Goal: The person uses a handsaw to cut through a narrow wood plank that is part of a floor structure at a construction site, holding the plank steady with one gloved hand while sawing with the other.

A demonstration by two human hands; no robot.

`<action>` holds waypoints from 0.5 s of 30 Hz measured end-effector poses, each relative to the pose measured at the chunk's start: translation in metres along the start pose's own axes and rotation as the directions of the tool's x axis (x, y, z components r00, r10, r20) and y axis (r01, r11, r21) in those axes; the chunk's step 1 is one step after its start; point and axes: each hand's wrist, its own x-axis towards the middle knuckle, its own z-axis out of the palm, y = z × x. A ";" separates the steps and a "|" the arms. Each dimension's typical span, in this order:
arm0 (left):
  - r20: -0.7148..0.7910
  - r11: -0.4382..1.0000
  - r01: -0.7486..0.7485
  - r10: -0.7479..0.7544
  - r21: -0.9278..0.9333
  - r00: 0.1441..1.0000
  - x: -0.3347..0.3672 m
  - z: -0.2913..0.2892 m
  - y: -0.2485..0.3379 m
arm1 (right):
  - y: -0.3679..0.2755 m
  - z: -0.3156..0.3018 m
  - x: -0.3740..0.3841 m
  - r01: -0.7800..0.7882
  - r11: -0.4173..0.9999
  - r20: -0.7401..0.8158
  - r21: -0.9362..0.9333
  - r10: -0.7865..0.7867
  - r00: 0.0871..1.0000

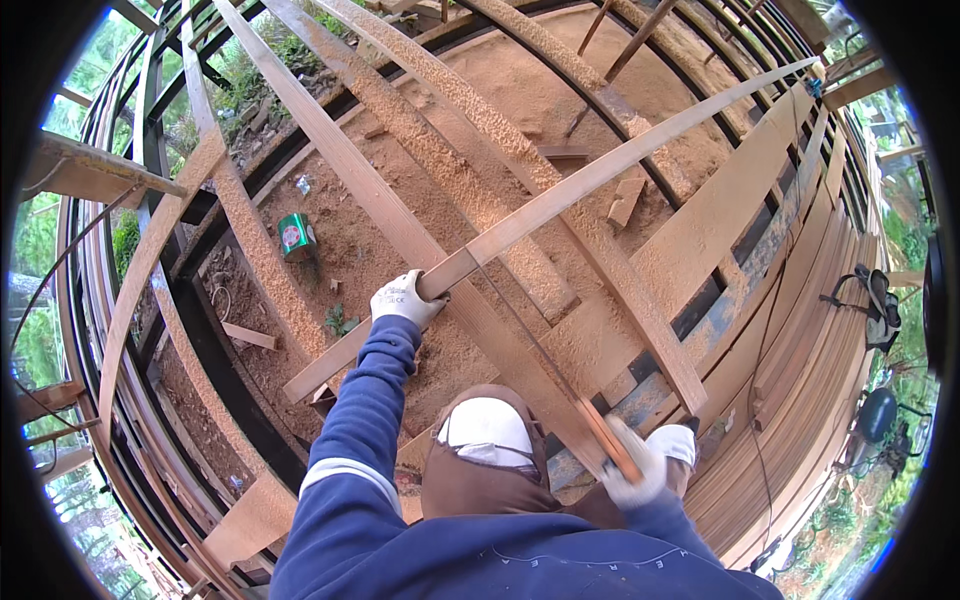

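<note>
My left hand [408, 300], in a white glove, is wrapped round a long narrow wooden plank [560, 202] that runs from the lower left to the far upper right. This plank lies across other boards. My right hand [637, 468], gloved and smeared by motion, grips a handsaw [606, 436] by its orange handle. The thin saw blade, seen nearly edge-on, reaches up to the plank just right of my left hand. A dark line crosses the plank there; whether it is a cut or a mark I cannot tell.
Beams [430, 135] strewn with sawdust span bare soil below. A green tin [297, 237] lies on the soil at left. Long boards are stacked [800, 400] at right, near a dark cable [765, 380]. My bent knee [455, 470], in brown, sits between my arms.
</note>
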 end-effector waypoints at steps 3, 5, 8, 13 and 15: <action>-0.040 0.999 -0.029 0.030 0.035 0.999 0.002 0.011 0.001 | 0.012 0.026 0.049 -0.013 0.985 -0.032 0.173 0.019 0.999; -0.016 1.000 -0.015 0.015 0.011 1.000 0.001 0.007 0.008 | -0.006 0.058 0.131 -0.093 0.985 0.026 0.143 0.090 0.996; -0.034 0.998 -0.056 0.056 0.002 0.998 0.009 0.011 0.012 | 0.017 0.108 0.191 0.176 0.956 -0.193 0.233 -0.132 0.972; -0.061 0.997 -0.067 0.068 0.024 0.996 0.007 0.003 -0.002 | -0.024 0.058 0.125 0.139 0.923 -0.203 0.359 -0.068 0.977; -0.112 0.996 -0.086 0.087 0.016 0.990 0.006 -0.002 0.001 | -0.021 0.023 0.076 0.161 0.938 -0.201 0.307 -0.102 0.974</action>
